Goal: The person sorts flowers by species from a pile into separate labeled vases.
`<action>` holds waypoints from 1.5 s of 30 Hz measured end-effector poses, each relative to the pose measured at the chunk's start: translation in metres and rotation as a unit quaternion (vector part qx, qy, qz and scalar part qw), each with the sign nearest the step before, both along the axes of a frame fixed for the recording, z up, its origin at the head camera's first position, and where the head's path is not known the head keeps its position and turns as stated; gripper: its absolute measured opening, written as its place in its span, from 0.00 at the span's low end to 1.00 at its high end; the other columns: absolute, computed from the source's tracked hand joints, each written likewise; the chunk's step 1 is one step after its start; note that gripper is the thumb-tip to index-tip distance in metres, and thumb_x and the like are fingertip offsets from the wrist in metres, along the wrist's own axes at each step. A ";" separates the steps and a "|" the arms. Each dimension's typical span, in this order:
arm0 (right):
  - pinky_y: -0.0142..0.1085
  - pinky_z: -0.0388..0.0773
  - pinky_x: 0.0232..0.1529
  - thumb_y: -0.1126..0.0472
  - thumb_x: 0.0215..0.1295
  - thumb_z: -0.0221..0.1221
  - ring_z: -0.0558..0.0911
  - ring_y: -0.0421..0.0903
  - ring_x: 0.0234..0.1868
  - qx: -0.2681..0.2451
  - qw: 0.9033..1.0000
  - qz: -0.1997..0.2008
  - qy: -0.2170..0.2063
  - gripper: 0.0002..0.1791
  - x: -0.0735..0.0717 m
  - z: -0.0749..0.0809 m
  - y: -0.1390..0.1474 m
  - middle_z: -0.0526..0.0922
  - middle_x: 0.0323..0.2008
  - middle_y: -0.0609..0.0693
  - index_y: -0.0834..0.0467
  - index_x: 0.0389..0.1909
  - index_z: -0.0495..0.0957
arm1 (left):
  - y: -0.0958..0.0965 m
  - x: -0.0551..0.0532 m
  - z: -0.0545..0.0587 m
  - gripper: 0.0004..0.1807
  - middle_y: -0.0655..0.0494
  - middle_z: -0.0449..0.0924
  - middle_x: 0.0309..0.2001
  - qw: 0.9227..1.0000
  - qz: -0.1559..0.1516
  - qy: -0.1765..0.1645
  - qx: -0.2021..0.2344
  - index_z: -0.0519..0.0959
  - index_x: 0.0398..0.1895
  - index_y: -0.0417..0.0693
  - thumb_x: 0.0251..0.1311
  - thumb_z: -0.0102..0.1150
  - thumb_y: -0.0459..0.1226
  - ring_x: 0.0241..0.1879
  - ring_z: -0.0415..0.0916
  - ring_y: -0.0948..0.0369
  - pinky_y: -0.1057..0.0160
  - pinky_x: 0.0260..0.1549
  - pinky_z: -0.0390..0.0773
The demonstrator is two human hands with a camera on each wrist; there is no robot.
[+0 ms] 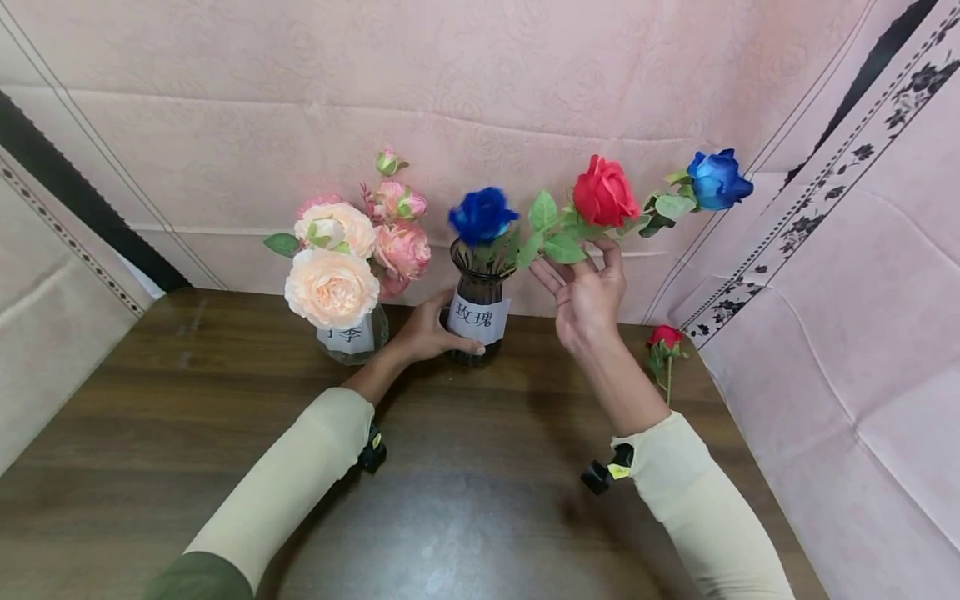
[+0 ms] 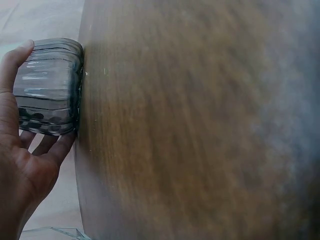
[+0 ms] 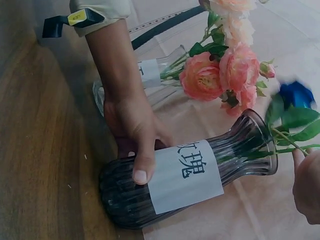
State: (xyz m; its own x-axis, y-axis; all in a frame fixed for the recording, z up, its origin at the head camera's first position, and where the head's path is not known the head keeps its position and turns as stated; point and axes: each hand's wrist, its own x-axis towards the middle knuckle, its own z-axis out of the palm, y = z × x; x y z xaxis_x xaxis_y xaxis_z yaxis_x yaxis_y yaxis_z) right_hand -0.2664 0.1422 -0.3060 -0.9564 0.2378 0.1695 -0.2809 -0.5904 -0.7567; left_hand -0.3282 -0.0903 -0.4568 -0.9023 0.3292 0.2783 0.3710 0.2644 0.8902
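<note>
Left hand (image 1: pixel 427 333) steadies dark ribbed vase (image 1: pixel 477 304) at back of table (image 1: pixel 225 433), grip wrapped round its lower body, thumb on paper label. Right hand (image 1: pixel 588 296), just right of vase mouth, pinches leafy stem bearing red rose (image 1: pixel 604 192) and blue rose (image 1: pixel 717 179). Judged step: feeding stem into vase beside blue bloom (image 1: pixel 482 215) already there. Stem lies near horizontal, blooms pointing right, away from vase; cut end hidden among leaves near vase mouth. Next move likely needs blooms tilted upright and stem pushed down. Spare red rose (image 1: pixel 664 337) lies right of vase.
</note>
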 end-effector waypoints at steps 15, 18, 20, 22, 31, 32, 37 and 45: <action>0.40 0.94 0.53 0.70 0.84 0.60 0.93 0.40 0.40 0.122 0.991 -0.044 0.016 0.10 -0.008 -0.009 -0.014 0.93 0.41 0.47 0.50 0.49 0.79 | 0.000 0.002 0.001 0.55 0.42 0.83 0.73 1.000 -0.010 -0.011 0.008 0.71 0.83 0.45 0.51 0.91 0.32 0.73 0.80 0.43 0.40 0.78 0.76; 0.41 0.90 0.61 0.67 0.85 0.61 0.90 0.37 0.44 0.179 0.982 -0.066 0.005 0.07 -0.008 -0.014 -0.016 0.92 0.41 0.43 0.54 0.55 0.84 | 0.000 0.002 0.000 0.54 0.42 0.83 0.72 1.000 -0.012 -0.011 0.011 0.71 0.83 0.46 0.52 0.91 0.33 0.73 0.81 0.43 0.39 0.78 0.76; 0.43 0.87 0.64 0.65 0.86 0.61 0.89 0.38 0.47 0.216 0.973 -0.077 0.000 0.10 -0.008 -0.018 -0.017 0.91 0.45 0.44 0.58 0.60 0.85 | 0.000 0.002 -0.001 0.54 0.42 0.84 0.72 1.000 -0.011 -0.010 0.012 0.72 0.83 0.45 0.51 0.91 0.33 0.73 0.81 0.43 0.39 0.78 0.76; 0.44 0.86 0.64 0.66 0.85 0.61 0.88 0.40 0.49 0.252 0.964 -0.088 -0.006 0.12 -0.008 -0.021 -0.019 0.91 0.48 0.51 0.63 0.62 0.85 | 0.000 0.001 -0.001 0.54 0.42 0.84 0.72 1.000 -0.010 -0.009 0.012 0.72 0.82 0.45 0.50 0.91 0.33 0.73 0.81 0.43 0.39 0.78 0.76; 0.47 0.87 0.63 0.56 0.85 0.63 0.88 0.57 0.60 0.417 0.905 -0.082 -0.008 0.17 -0.006 -0.032 -0.027 0.88 0.61 0.61 0.64 0.61 0.86 | -0.001 0.000 -0.002 0.56 0.43 0.84 0.72 1.000 -0.008 -0.002 0.007 0.71 0.83 0.45 0.49 0.92 0.33 0.72 0.82 0.45 0.41 0.76 0.78; 0.49 0.88 0.64 0.54 0.86 0.62 0.89 0.58 0.61 0.431 0.899 -0.079 -0.005 0.19 -0.005 -0.033 -0.027 0.88 0.62 0.61 0.64 0.63 0.86 | -0.002 0.000 -0.002 0.56 0.43 0.85 0.71 1.000 -0.006 -0.002 0.006 0.72 0.83 0.45 0.49 0.92 0.33 0.71 0.82 0.45 0.42 0.76 0.78; 0.53 0.88 0.66 0.45 0.91 0.53 0.90 0.61 0.62 0.475 0.877 -0.069 -0.004 0.25 0.001 -0.041 -0.026 0.89 0.60 0.60 0.59 0.71 0.81 | -0.001 0.001 -0.002 0.55 0.44 0.85 0.70 1.000 -0.003 -0.003 0.003 0.72 0.83 0.47 0.49 0.93 0.34 0.71 0.82 0.46 0.43 0.75 0.79; 0.53 0.90 0.64 0.50 0.90 0.57 0.91 0.62 0.58 0.390 0.915 -0.094 0.038 0.22 0.006 -0.051 -0.021 0.90 0.55 0.66 0.63 0.67 0.80 | -0.001 0.000 -0.002 0.53 0.42 0.85 0.70 1.000 0.000 -0.004 0.003 0.75 0.80 0.44 0.49 0.93 0.34 0.72 0.81 0.45 0.41 0.76 0.78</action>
State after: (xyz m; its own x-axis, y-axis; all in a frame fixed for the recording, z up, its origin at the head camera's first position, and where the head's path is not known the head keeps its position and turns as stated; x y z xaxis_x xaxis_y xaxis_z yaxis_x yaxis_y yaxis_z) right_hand -0.2608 0.1209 -0.3573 -0.8894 0.1747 0.4225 -0.3920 0.1841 -0.9014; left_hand -0.3282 -0.0910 -0.4586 -0.9043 0.3276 0.2736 0.3647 0.2598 0.8942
